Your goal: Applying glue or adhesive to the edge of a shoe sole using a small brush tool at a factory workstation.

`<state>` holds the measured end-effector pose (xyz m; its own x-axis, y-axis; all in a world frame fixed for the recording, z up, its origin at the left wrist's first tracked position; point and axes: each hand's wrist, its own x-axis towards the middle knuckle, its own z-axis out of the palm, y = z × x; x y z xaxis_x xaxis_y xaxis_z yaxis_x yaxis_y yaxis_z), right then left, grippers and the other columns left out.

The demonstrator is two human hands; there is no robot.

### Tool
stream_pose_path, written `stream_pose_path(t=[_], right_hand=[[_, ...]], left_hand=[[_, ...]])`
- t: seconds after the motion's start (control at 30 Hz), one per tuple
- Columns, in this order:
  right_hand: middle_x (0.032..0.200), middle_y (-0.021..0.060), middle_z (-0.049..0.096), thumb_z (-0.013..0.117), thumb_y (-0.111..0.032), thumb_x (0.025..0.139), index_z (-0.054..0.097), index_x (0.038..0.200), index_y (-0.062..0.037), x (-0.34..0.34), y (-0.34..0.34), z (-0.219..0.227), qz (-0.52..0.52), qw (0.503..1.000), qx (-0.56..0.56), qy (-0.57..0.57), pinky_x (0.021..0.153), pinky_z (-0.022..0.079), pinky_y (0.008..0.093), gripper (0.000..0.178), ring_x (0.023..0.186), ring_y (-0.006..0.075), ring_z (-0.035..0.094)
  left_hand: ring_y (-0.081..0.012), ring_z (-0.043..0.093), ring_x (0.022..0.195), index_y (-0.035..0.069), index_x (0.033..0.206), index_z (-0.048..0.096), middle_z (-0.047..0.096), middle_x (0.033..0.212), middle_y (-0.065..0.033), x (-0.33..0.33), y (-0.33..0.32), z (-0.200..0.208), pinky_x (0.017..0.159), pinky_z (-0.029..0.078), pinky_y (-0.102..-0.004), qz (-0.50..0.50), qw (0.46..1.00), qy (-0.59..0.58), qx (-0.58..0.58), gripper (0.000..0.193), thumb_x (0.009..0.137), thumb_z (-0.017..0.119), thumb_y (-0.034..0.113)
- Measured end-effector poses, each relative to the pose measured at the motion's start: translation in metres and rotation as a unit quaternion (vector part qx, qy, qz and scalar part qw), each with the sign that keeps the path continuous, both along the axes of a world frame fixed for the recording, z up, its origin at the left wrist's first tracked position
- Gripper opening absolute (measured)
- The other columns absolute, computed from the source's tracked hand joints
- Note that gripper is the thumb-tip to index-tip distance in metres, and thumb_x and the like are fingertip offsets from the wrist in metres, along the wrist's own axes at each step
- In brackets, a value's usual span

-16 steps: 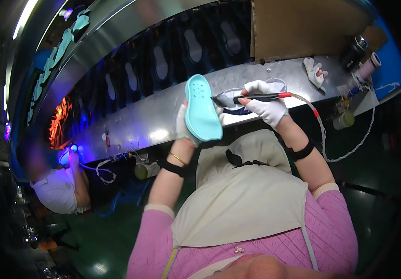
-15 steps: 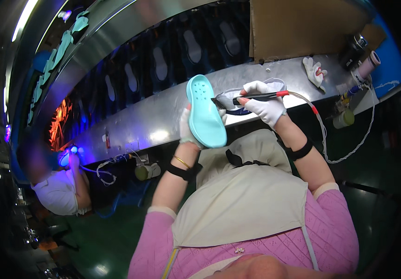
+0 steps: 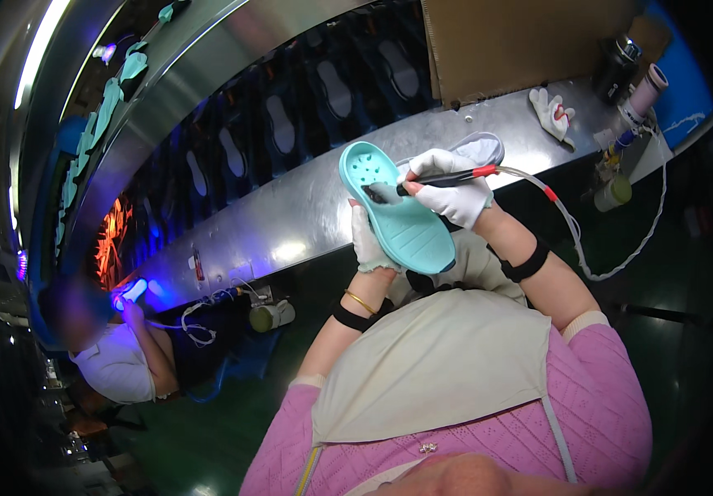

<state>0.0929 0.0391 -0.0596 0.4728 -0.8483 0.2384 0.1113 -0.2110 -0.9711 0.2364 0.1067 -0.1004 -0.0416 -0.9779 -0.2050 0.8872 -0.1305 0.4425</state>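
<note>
A turquoise shoe sole (image 3: pixel 416 234) is gripped along its left edge by my left hand (image 3: pixel 367 240), in a white glove with the fingertips bare. Its hollow inner face points up, with several small holes at the far end. My right hand (image 3: pixel 458 198), gloved the same way, is closed round the black handle of a brush (image 3: pixel 383 193). The dark bristles lie over the sole's inner face near the holes. From the handle a pale hose (image 3: pixel 575 219) with red bands trails off to the right. Behind my right hand, a grey shoe upper (image 3: pixel 480 149) rests on the metal bench.
The metal bench (image 3: pixel 290 198) runs along a dark conveyor carrying several grey foot-shaped pieces (image 3: pixel 280 124). A white glove (image 3: pixel 551 114), a black flask (image 3: pixel 618 66) and a pink cylinder (image 3: pixel 648 89) stand or lie at right, beside a cardboard sheet (image 3: pixel 522 50). A co-worker (image 3: pixel 125 355) works at far left.
The sole has shifted right and tilted, its near end swinging right. The brush has moved from beside the sole's right edge to over its inner face.
</note>
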Motion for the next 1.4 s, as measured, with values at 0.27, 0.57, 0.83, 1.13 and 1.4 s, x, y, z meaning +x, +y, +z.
stream_pose_path(t=[0.27, 0.57, 0.83, 1.13, 1.4], right_hand=[[0.082, 0.0054, 0.065, 0.068, -0.002, 0.071, 0.062, 0.081, -0.004, -0.003, 0.022, 0.01, 0.029, 0.978, -0.191, 0.073, 0.071, 0.049, 0.0277, 0.012, 0.077, 0.0167, 0.063], [0.085, 0.005, 0.065, 0.068, -0.001, 0.076, 0.061, 0.084, -0.0032, -0.009, 0.033, 0.002, 0.048, 0.984, -0.157, 0.063, 0.075, 0.048, 0.0239, 0.011, 0.078, 0.0106, 0.061], [0.086, 0.0027, 0.061, 0.066, -0.001, 0.079, 0.063, 0.088, -0.0046, -0.01, 0.024, 0.002, 0.001, 0.999, -0.008, -0.044, 0.073, 0.045, 0.0219, 0.011, 0.08, 0.0076, 0.056], [0.087, 0.0042, 0.064, 0.07, -0.006, 0.076, 0.062, 0.085, -0.0036, 0.0, 0.045, -0.01, 0.02, 0.996, 0.049, -0.069, 0.072, 0.048, 0.0228, 0.013, 0.079, 0.0088, 0.06], [0.089, 0.0066, 0.066, 0.068, 0.0, 0.076, 0.062, 0.085, -0.0024, -0.004, 0.047, -0.003, 0.049, 0.997, -0.067, 0.005, 0.076, 0.05, 0.0248, 0.011, 0.082, 0.0109, 0.062]], left_hand=[[-0.0331, 0.048, 0.115, 0.005, 0.132, 0.036, 0.048, 0.128, -0.0191, 0.013, -0.016, -0.017, 0.099, 0.039, -0.0456, 0.049, 0.997, 0.023, -0.051, 0.065, 0.09, 0.032, 0.054], [-0.0328, 0.051, 0.108, 0.003, 0.126, 0.042, 0.054, 0.112, -0.0176, 0.022, -0.024, -0.006, 0.096, 0.041, -0.0453, 0.07, 0.996, 0.004, -0.06, 0.07, 0.086, 0.039, 0.061], [-0.0335, 0.048, 0.114, 0.006, 0.132, 0.039, 0.047, 0.127, -0.0167, 0.013, -0.007, 0.015, 0.099, 0.038, -0.047, 0.07, 0.995, 0.037, -0.065, 0.072, 0.084, 0.044, 0.06], [-0.0359, 0.041, 0.123, 0.01, 0.137, 0.034, 0.041, 0.134, -0.0173, 0.006, -0.011, 0.013, 0.103, 0.035, -0.0484, 0.014, 0.986, 0.076, -0.149, 0.074, 0.084, 0.043, 0.061], [-0.0381, 0.038, 0.124, 0.011, 0.138, 0.034, 0.038, 0.136, -0.0187, 0.013, -0.017, 0.019, 0.101, 0.034, -0.0522, 0.017, 0.987, 0.094, -0.129, 0.079, 0.079, 0.05, 0.062]])
